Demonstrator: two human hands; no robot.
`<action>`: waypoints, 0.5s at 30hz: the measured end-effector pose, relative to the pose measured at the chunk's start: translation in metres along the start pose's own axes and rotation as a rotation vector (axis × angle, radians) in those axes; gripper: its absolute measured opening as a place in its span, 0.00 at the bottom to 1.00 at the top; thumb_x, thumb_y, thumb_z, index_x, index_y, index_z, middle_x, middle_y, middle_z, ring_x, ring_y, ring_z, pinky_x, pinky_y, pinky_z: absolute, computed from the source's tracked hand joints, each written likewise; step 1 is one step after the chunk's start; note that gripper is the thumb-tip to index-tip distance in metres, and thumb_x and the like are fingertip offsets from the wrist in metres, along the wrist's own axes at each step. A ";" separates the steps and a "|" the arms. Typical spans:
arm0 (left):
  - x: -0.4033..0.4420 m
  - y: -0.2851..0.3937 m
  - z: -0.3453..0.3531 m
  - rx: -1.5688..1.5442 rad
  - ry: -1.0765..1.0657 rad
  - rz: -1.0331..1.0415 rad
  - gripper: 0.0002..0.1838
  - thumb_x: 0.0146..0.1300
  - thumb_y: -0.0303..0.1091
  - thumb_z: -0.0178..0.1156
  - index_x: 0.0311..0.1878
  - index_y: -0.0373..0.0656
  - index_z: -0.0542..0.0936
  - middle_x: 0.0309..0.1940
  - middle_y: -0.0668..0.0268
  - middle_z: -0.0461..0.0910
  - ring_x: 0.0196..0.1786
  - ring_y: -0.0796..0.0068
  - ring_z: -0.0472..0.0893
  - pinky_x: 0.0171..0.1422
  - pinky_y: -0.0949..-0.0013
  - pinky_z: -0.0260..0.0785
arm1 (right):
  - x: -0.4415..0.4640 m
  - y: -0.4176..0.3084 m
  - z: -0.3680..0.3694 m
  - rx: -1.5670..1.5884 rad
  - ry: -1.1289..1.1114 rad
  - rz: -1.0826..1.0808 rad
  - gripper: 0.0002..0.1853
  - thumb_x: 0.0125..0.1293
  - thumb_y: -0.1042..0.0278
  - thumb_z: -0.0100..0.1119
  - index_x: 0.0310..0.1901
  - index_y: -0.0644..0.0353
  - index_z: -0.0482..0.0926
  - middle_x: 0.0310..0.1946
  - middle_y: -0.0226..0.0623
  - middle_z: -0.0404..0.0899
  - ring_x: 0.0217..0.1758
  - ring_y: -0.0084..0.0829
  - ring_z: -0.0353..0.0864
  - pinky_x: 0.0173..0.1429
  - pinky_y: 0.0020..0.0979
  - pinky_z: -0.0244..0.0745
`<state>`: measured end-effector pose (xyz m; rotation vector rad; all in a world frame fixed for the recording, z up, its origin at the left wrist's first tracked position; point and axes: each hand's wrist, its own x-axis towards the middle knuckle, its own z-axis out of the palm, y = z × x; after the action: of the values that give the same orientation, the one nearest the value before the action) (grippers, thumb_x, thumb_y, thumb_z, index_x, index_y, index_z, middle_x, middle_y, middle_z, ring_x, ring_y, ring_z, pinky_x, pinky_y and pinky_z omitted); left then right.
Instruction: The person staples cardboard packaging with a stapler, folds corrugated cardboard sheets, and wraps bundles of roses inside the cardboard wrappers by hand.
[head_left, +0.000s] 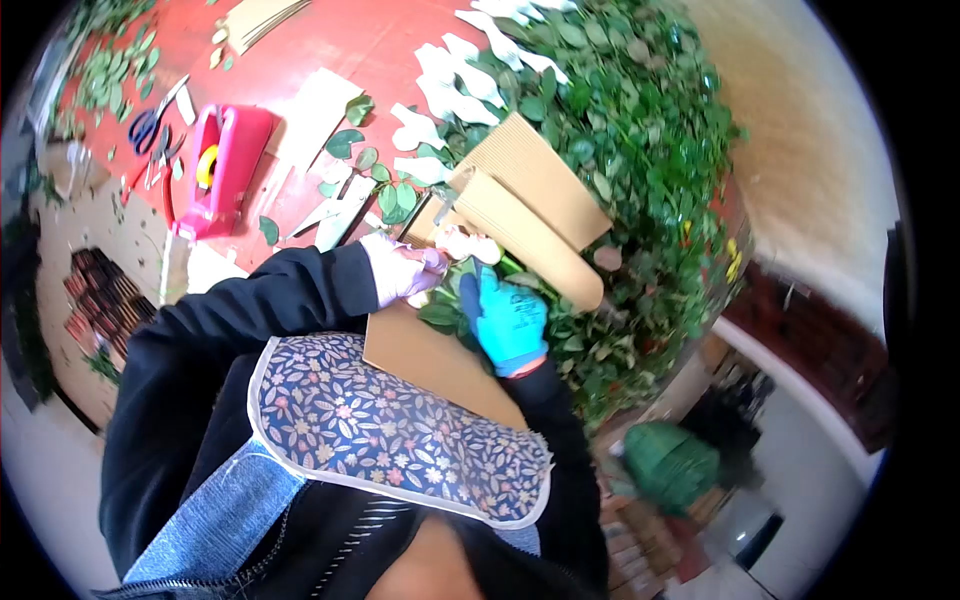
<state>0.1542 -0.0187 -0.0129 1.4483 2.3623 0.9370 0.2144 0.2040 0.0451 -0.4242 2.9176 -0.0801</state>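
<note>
My left hand [402, 270], in a pale lavender glove, has its fingers curled against pale pink rose heads [465, 243]. My right hand [512, 318] wears a blue glove and closes around the leafy rose stems [443, 312] just below those heads. A folded piece of corrugated cardboard [530, 235] lies beyond my hands, touching the flowers. Another flat cardboard sheet [435, 365] rests between my forearms, against the floral apron [400, 430]. The fingertips of both hands are partly hidden among petals and leaves.
A pink tape dispenser [225, 170], scissors [150, 125], and red-handled pliers [168, 185] lie on the red table [350, 40]. A large heap of leafy stems [640, 130] fills the right side, with white-wrapped flower heads [455, 80] along it. A cardboard stack [262, 20] sits at the far edge.
</note>
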 end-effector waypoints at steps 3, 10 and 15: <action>0.000 0.007 -0.007 -0.146 -0.075 -0.192 0.09 0.64 0.32 0.57 0.47 0.50 0.77 0.36 0.67 0.80 0.27 0.67 0.82 0.30 0.67 0.76 | 0.005 0.000 0.012 0.042 -0.071 0.030 0.23 0.69 0.54 0.55 0.59 0.60 0.74 0.14 0.38 0.75 0.15 0.40 0.75 0.21 0.41 0.69; 0.001 0.009 -0.020 -0.219 -0.210 -0.253 0.08 0.65 0.30 0.53 0.45 0.48 0.78 0.43 0.66 0.79 0.33 0.66 0.83 0.34 0.65 0.78 | 0.009 -0.006 0.007 -0.005 -0.116 -0.070 0.19 0.69 0.56 0.55 0.55 0.59 0.77 0.14 0.40 0.76 0.16 0.40 0.77 0.21 0.40 0.70; -0.001 -0.001 -0.006 -0.128 0.075 -0.022 0.12 0.64 0.32 0.54 0.50 0.49 0.79 0.50 0.63 0.79 0.32 0.67 0.83 0.35 0.67 0.79 | 0.010 -0.007 0.003 0.008 -0.133 -0.063 0.19 0.69 0.56 0.54 0.55 0.58 0.77 0.14 0.40 0.76 0.16 0.41 0.77 0.21 0.41 0.69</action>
<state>0.1504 -0.0222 -0.0091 1.3591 2.3175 1.1334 0.2078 0.1945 0.0406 -0.4999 2.7732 -0.0703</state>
